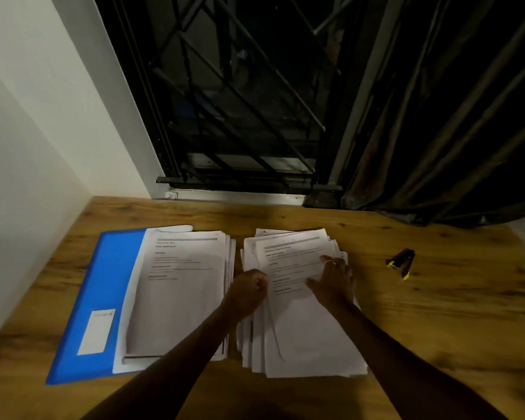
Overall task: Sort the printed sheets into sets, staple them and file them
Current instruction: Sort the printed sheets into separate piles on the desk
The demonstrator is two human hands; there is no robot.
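The wooden table point(437, 328) fills the lower half of the frame. On its left side lies an open blue folder point(103, 283), and a tidy stack point(179, 292) of printed sheets rests on the folder's right part. Just right of it, in the lower centre, is the loose pile point(309, 338), with its edges fanned and uneven.

The right hand point(335, 281) lies flat on the top sheet point(288, 262), fingers straight and spread. The left hand point(249, 291) is curled and seems to pinch the left edge of this sheet.

The main risk, I think, is in this uneven pile: if the left hand lifts while the right one presses, the paper can crease or tear, or two sheets can come up together, and then a set is wrong. A sideways pull can also push the pile into the tidy stack, which is very near, and mix the sets.

The stapler point(402, 262) lies well apart, at the right.
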